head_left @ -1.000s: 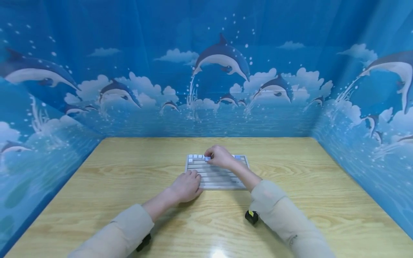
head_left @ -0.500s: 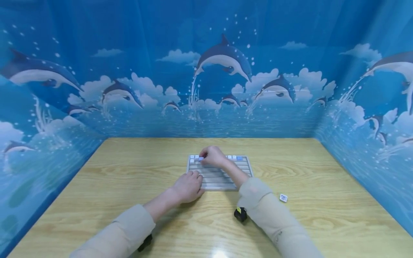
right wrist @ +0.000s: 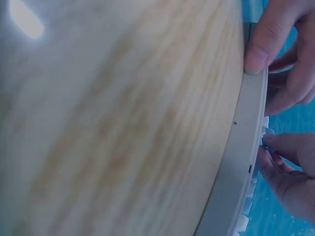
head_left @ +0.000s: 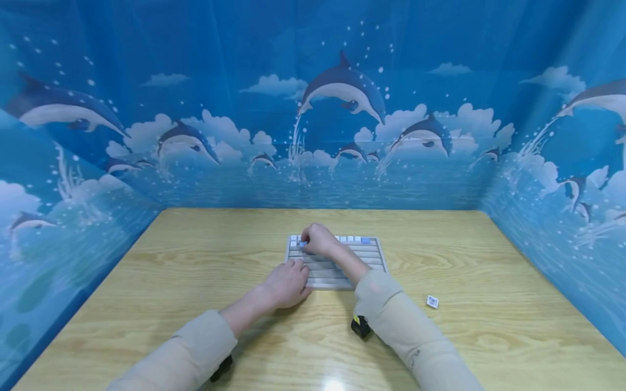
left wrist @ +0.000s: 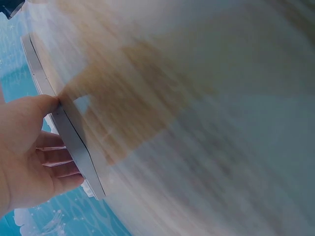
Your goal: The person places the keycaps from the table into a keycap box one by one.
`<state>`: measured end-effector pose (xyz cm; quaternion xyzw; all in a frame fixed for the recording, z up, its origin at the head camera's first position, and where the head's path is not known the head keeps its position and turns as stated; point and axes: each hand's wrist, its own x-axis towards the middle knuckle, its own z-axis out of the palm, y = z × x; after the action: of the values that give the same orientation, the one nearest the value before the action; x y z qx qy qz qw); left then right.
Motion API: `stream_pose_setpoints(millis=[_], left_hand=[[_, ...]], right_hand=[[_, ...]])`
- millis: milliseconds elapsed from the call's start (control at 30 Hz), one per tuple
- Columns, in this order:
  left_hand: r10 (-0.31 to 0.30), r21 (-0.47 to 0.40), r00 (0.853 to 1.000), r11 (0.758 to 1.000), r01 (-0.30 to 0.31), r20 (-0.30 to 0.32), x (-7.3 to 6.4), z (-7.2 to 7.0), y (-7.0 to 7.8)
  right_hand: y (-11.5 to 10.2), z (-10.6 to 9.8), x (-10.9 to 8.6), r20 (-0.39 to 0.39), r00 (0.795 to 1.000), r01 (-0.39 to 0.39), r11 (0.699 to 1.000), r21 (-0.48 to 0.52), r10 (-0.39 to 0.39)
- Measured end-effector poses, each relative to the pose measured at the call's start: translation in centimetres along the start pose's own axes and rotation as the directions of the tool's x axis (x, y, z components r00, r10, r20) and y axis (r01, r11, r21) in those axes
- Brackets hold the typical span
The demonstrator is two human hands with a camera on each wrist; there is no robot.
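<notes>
A pale keyboard (head_left: 349,283) lies on the table, with keycaps along its back row and bare strips over most of its rows. My left hand (head_left: 287,284) grips its front left edge; in the left wrist view the thumb (left wrist: 47,104) lies on the front side and the fingers reach over the top. Near the back left corner, my right hand (head_left: 319,239) pinches a blue keycap (head_left: 302,245) at the second row, beside a white keycap (head_left: 293,244). Whether the blue keycap is seated cannot be told. The right hand covers part of the back row.
A loose white keycap (head_left: 432,302) with dark print lies on the wooden table (head_left: 489,260), right of the keyboard. A wider blue keycap (head_left: 365,240) sits toward the back row's right end. Blue dolphin-print curtains (head_left: 220,179) enclose the table's back and sides.
My right hand has moved left along the keyboard with the blue keycap and now sits slightly lower. The loose white keycap has come out from behind the right sleeve. The left hand keeps its hold.
</notes>
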<state>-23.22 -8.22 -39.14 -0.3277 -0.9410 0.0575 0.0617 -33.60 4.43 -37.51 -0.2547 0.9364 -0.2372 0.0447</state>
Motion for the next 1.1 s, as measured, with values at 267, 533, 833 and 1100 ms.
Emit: stream_pose_setpoints(millis=[267, 533, 833, 1100], left_hand=[[0.007, -0.002, 1.0, 1.0, -0.007, -0.011, 0.0, 0.0, 0.0], [0.007, 0.018, 1.0, 1.0, -0.007, -0.011, 0.0, 0.1, 0.0], [0.008, 0.017, 0.999, 1.0, -0.007, -0.034, -0.1, 0.2, 0.0], [0.014, 0.015, 0.999, 1.0, -0.014, -0.042, -0.1, 0.2, -0.1]], right_hand=[[-0.3, 0.2, 0.2, 0.023, 0.999, -0.026, 0.996, -0.086, 0.029], [-0.6, 0.5, 0.1, -0.003, 1.0, 0.013, 0.986, -0.164, -0.013], [-0.9, 0.7, 0.4, -0.015, 1.0, 0.011, 0.979, -0.205, -0.015], [-1.0, 1.0, 0.5, -0.02, 1.0, 0.005, 0.974, -0.226, -0.01]])
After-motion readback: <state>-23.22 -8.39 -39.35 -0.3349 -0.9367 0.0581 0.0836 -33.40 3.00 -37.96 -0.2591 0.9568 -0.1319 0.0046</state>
